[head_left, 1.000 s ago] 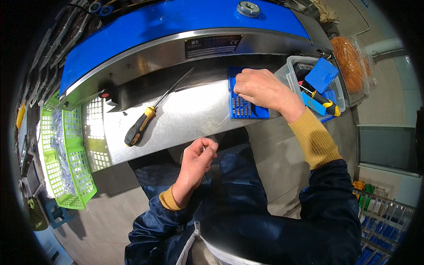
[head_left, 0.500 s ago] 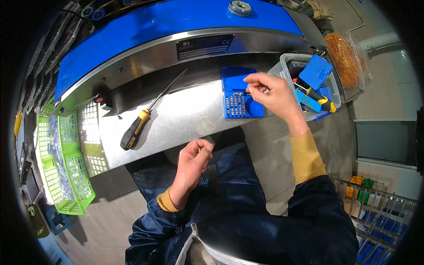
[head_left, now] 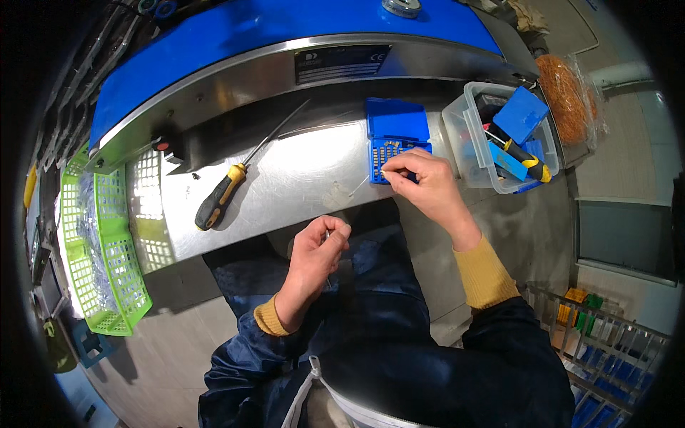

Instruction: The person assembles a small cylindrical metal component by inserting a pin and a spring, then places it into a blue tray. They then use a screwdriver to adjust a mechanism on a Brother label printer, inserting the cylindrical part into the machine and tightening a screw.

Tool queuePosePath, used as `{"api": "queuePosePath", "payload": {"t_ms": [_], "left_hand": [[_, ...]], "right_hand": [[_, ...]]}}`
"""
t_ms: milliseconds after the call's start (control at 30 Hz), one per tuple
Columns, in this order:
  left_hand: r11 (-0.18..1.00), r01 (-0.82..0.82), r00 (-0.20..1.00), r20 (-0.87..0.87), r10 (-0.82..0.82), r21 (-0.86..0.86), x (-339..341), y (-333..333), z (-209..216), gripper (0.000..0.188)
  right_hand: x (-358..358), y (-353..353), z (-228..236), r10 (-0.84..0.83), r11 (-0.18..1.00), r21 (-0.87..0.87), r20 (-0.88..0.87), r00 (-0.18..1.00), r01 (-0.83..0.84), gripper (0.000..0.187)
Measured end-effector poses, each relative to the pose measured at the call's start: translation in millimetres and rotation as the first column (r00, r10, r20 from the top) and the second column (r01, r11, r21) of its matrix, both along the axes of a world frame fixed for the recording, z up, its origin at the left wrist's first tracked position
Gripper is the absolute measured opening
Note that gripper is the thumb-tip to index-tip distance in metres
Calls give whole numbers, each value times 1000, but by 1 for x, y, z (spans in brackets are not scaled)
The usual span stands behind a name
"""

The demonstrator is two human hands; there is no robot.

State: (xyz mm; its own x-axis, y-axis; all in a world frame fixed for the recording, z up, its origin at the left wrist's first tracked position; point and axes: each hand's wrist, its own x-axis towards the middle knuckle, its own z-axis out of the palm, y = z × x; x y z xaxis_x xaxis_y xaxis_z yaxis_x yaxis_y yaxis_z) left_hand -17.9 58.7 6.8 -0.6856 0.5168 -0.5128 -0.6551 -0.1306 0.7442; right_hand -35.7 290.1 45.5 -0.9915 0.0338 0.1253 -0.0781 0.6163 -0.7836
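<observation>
My left hand [head_left: 315,251] is closed in front of the bench edge, over my lap. A thin metal rod [head_left: 327,235] shows between its thumb and fingers, and its kind is not clear. My right hand [head_left: 424,187] hovers at the near side of an opened blue plastic case [head_left: 398,121], thumb and forefinger pinched together. What they pinch is too small to make out. Rows of small metal bits [head_left: 385,151] stand in the case, partly covered by my right hand. A black and yellow screwdriver [head_left: 222,196] lies on the metal bench, left of the case.
A clear plastic tub [head_left: 465,132] with tools and blue boxes stands right of the case. Behind the bench runs a blue belt surface [head_left: 235,60] with a steel side. A green basket [head_left: 114,246] is at the left, a wire rack [head_left: 606,357] at the lower right.
My right hand has moved down and slightly left, from above the case's right side to its near edge, fingers still pinched. My left hand stays closed on the rod. The view has shifted slightly.
</observation>
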Motion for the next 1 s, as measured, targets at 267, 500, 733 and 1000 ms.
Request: {"api": "queuePosePath", "payload": {"t_ms": [267, 500, 733, 1000], "left_hand": [[999, -15, 1000, 0, 15, 45, 0, -2, -4, 11], [999, -20, 1000, -1, 21, 44, 0, -1, -5, 10], [998, -23, 999, 23, 22, 57, 0, -4, -7, 9], [999, -12, 1000, 14, 12, 31, 2, -1, -3, 9]], "right_hand": [[-12, 0, -3, 112, 954, 290, -124, 986, -72, 7], [-15, -1, 2, 153, 924, 370, -121, 981, -99, 7], [-15, 5, 22, 30, 969, 247, -128, 991, 3, 10], [-59, -28, 13, 158, 904, 422, -180, 971, -69, 17]]}}
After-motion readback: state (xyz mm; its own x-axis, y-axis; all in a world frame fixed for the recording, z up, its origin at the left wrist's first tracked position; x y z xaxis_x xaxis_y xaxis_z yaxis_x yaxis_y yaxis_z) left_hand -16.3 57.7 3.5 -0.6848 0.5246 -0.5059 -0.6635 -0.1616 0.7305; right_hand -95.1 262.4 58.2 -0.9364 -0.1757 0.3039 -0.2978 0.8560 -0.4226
